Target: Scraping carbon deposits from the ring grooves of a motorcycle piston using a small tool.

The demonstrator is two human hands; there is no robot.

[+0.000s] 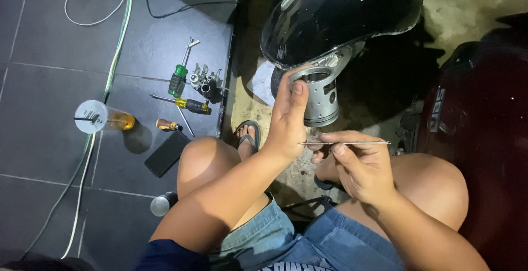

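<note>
Denim shorts (pixel 308 243) and two bare knees fill the bottom of the view, with both forearms reaching forward over them. The left hand (pixel 287 118) is wrapped around a grey metal cylinder sleeve (pixel 320 97), fingers closed on its near wall and thumb up by the open top rim; the sleeve is held upright just under a glossy black scooter panel (pixel 341 12). Its bore is open at the top and looks dark inside; whether anything sits in it cannot be told. The right hand (pixel 357 163) pinches a thin metal rod (pixel 346 143) between thumb and fingertips, the rod lying level with its left end touching the left hand and its right end sticking out past the knuckles.

A sandalled foot (pixel 247 136) rests on the stained concrete below the sleeve. On the dark tiled floor (pixel 44 40) to the left stands a clear plastic cup (pixel 104 118) with a lid and straw, tipped as seen from above, holding an amber drink in its lower part. Near it lie a green-handled screwdriver (pixel 177 78), a yellow-and-black screwdriver (pixel 190 105), a small brown-handled tool (pixel 166 124), a metal carburettor part (pixel 206 83), a flat black phone (pixel 166 153) and a round silver cap (pixel 160 205). White and green cables (pixel 118 51) run across the tiles. A dark red scooter body (pixel 484 139) stands at the right.
</note>
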